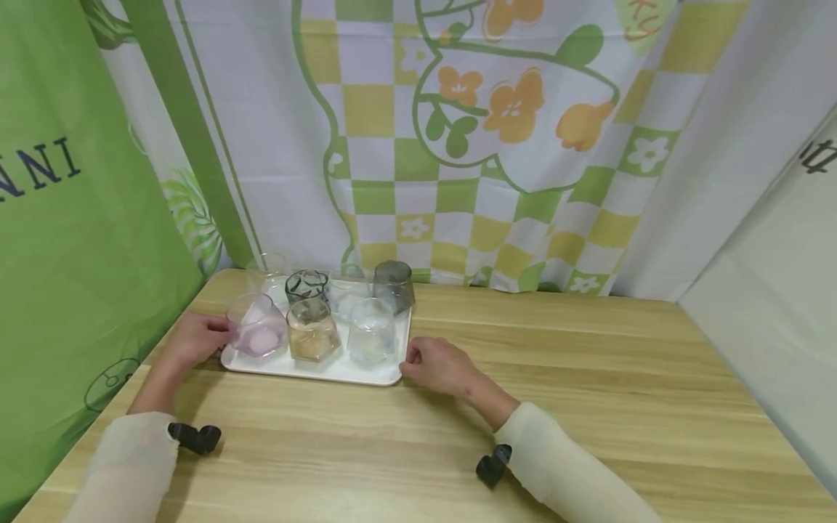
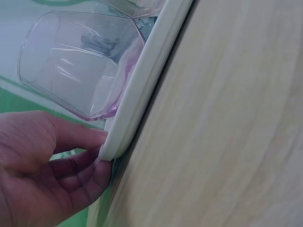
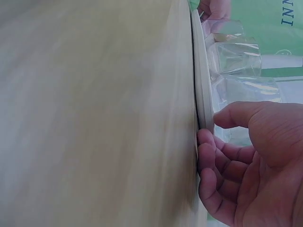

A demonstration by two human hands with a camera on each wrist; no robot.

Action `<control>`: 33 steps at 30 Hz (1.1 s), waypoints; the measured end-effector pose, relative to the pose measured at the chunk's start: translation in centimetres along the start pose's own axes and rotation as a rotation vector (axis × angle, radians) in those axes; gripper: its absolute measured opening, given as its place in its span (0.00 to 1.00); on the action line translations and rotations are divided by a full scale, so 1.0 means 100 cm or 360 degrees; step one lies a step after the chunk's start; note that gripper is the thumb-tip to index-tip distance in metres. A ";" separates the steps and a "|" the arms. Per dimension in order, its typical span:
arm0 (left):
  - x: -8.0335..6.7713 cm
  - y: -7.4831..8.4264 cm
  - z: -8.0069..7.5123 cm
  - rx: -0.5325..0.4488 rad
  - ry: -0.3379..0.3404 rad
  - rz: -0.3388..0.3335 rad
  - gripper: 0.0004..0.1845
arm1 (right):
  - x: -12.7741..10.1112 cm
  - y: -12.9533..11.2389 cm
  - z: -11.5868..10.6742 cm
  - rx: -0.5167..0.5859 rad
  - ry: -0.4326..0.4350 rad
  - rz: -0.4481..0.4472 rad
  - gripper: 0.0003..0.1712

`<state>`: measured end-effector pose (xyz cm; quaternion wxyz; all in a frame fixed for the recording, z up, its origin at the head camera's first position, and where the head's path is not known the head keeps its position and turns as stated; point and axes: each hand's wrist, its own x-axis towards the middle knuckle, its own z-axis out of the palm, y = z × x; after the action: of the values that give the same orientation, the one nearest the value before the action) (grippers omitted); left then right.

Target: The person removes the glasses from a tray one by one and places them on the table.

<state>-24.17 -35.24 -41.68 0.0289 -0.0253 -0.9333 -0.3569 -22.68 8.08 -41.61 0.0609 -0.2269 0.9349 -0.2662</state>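
A white tray (image 1: 281,367) carrying several drinking glasses lies at the left of the table. My left hand (image 1: 196,340) pinches its front left corner, thumb on the rim and curled fingers beneath, as the left wrist view shows. At the front right corner my right hand (image 1: 439,365) holds the tray edge, its thumb over the rim and fingers curled low against the underside. A pink glass (image 2: 80,61) stands nearest the left hand. Beside it in the front row are an amber glass (image 1: 314,335) and a clear glass (image 1: 371,334), the latter nearest the right hand.
Behind them on the tray stand a dark patterned glass (image 1: 306,287), a grey glass (image 1: 394,287) and clear ones. The wooden table (image 1: 556,378) extends to the right. A patterned curtain (image 1: 471,218) hangs along the back, and a green cloth (image 1: 78,254) hangs at left.
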 end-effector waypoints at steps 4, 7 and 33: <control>0.001 0.006 0.007 -0.0067 -0.0046 -0.0009 0.15 | -0.005 0.006 -0.007 -0.0021 -0.0024 0.0018 0.06; 0.003 0.011 0.013 -0.0119 -0.0084 -0.0008 0.15 | -0.010 0.011 -0.012 -0.0031 -0.0033 0.0042 0.07; 0.009 0.050 0.053 -0.0311 -0.0237 0.0102 0.09 | -0.042 0.056 -0.039 0.0083 0.0010 0.0098 0.06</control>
<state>-24.94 -27.96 -42.20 -0.0318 -0.0842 -0.8924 -0.4423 -22.03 16.05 -41.27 0.0720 -0.1954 0.9344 -0.2892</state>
